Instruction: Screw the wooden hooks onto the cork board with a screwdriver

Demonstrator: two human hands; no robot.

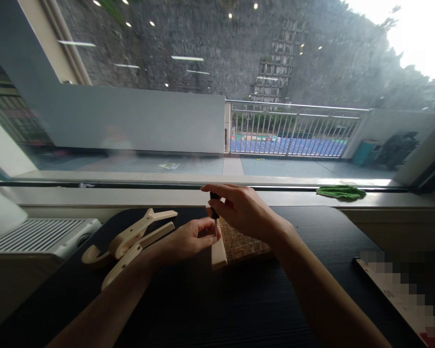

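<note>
My right hand is closed around the black handle of a screwdriver, held upright with its metal shaft pointing down. The shaft's tip meets a pale wooden strip along the left side of a brown woven panel. Pinched together by the shaft's lower end are the fingers of my left hand; whatever lies between them is too small to make out. My right hand and forearm cover part of the panel. Several curved, pale wooden pieces with drilled holes lie left of my left hand.
The dark table stands against a window sill. On the sill lies a green cloth. A long wooden piece rests at the right edge, partly blurred out. To the left is a white ribbed radiator-like unit.
</note>
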